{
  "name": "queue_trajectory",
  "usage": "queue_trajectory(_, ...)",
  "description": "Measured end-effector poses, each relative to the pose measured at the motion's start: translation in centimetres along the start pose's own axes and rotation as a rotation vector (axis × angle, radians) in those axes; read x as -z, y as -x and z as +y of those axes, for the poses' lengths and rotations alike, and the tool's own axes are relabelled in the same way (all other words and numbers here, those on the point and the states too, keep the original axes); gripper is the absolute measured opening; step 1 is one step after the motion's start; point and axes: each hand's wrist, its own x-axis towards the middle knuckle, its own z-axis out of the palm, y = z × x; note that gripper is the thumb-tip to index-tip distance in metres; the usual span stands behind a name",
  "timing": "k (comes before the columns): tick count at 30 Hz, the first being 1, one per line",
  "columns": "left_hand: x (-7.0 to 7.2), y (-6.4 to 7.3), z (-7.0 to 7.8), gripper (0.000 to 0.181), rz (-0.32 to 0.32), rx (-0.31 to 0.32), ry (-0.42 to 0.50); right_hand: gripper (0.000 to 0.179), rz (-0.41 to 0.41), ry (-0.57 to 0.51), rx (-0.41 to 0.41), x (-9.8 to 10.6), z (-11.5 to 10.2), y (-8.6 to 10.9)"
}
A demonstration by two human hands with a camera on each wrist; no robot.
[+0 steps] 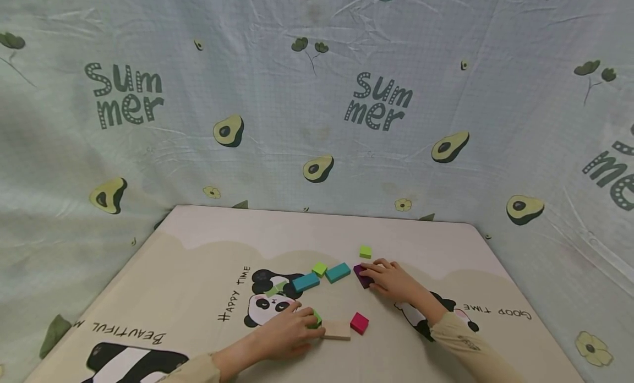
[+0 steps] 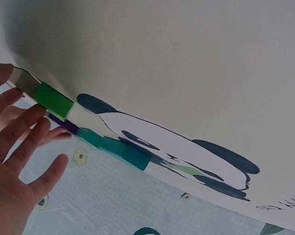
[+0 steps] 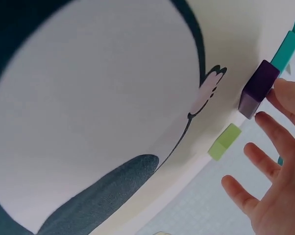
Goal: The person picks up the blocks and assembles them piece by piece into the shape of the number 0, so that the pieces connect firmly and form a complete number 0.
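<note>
In the head view my left hand (image 1: 292, 330) is low at centre, thumb and index finger pinching the left end of a plain wooden block (image 1: 338, 331). Just beyond those fingers a green block (image 2: 54, 100) stands against the wooden one, partly covered in the head view. Farther right, my right hand (image 1: 396, 284) pinches a dark purple block (image 3: 260, 88) with thumb and index finger; the other fingers are spread. A red block (image 1: 359, 323) lies right of the wooden block. Two teal blocks (image 1: 306, 282) and a lime green cube (image 1: 320, 269) sit between the hands.
Another lime green cube (image 1: 365, 252) lies beyond the right hand. The table (image 1: 198, 251) has a cover printed with pandas and words. A hanging cloth (image 1: 277, 97) with avocado prints encloses the back and sides.
</note>
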Motion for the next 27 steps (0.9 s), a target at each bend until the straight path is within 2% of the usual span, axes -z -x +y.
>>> queue_trajectory(7,-0.05,0.05,-0.11,0.034,0.008,0.001,-0.002,0.031,-0.082,-0.054,-0.034,0.22,0.08,-0.52)
queue_trajectory(11,0.0,0.08,-0.18,0.034,0.013,0.004,0.0,0.031,-0.102,-0.051,-0.042,0.22,0.15,-0.72)
queue_trajectory(27,-0.34,0.15,-0.15,0.033,0.036,-0.01,-0.005,0.032,-0.086,-0.069,-0.059,-0.27,-0.04,-0.25)
